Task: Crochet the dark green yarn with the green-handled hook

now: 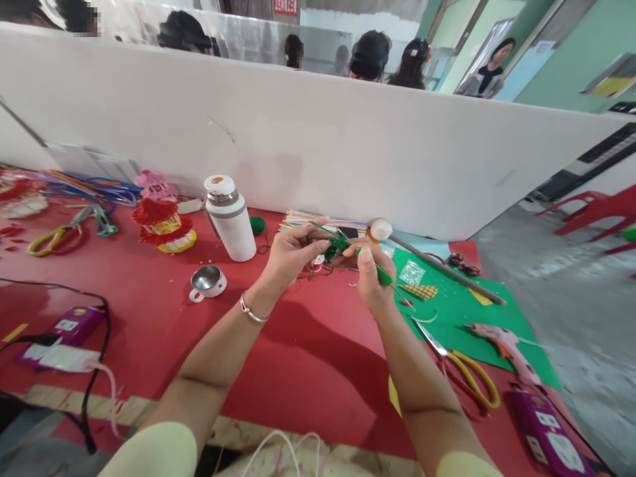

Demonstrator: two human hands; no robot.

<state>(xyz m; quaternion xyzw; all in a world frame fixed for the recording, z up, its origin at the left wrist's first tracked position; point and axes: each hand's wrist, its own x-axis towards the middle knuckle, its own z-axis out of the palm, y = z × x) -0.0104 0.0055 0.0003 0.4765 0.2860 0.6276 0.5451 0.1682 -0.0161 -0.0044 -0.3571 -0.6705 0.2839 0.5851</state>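
My left hand pinches a small piece of green crochet work, with a strand of green yarn running over its fingers. In my right hand is a crochet hook with a green handle, its tip at the green piece. Both hands meet above the red table, fingers closed. A ball of green yarn lies behind my left hand, beside a white thermos. Below the hands, partly hidden, stands a small spool.
A metal cup and red paper lanterns sit at left, near yellow-handled scissors. On the right are a green sheet, larger scissors, a pink glue gun and a purple power strip. A white partition stands behind.
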